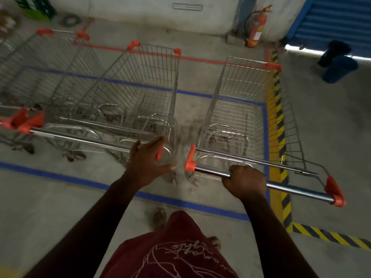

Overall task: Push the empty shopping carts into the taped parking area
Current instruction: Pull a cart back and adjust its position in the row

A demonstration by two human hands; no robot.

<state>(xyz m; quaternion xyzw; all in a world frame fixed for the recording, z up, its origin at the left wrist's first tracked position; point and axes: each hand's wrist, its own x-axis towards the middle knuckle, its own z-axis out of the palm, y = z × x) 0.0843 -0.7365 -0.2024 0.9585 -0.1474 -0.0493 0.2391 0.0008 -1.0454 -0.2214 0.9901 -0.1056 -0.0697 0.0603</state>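
Three empty wire shopping carts with orange corner caps stand side by side inside a blue taped rectangle on the concrete floor. My right hand grips the chrome handle bar of the right cart. My left hand is spread with straight fingers over the right end of the middle cart's handle, beside its orange end cap. The left cart sits further left, partly cut off by the frame edge. A narrow gap separates the middle and right carts.
Red tape runs along the floor behind the carts. Yellow-black hazard tape borders the right cart's side. A red fire extinguisher stands by the back wall. Blue bins sit at the right, under a blue shutter.
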